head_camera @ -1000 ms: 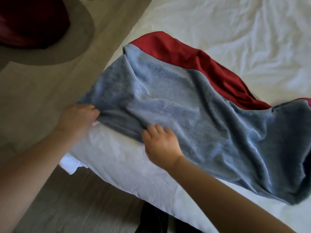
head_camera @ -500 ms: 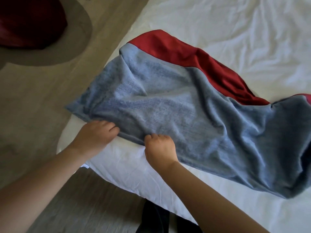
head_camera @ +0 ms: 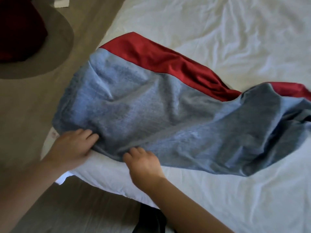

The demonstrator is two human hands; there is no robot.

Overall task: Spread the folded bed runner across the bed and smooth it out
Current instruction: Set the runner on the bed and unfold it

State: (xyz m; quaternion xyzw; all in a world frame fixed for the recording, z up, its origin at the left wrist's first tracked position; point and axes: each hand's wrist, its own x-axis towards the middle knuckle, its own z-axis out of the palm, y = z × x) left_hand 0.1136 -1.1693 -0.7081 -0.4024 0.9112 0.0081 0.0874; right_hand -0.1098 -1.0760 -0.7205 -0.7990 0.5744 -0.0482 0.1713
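A rumpled blue and red bed runner lies across the white bed near its left corner. The left hand and right hand pinch its near edge. It looks soft, light and limp; best held along the hem.

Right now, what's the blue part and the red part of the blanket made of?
The blue part looks like soft, fuzzy woven fabric, maybe chenille or terry: it is matte with a nubby texture. The red part looks like smooth satin-like cloth: it has a slight sheen and sharp creases. Exact fibres can't be told.
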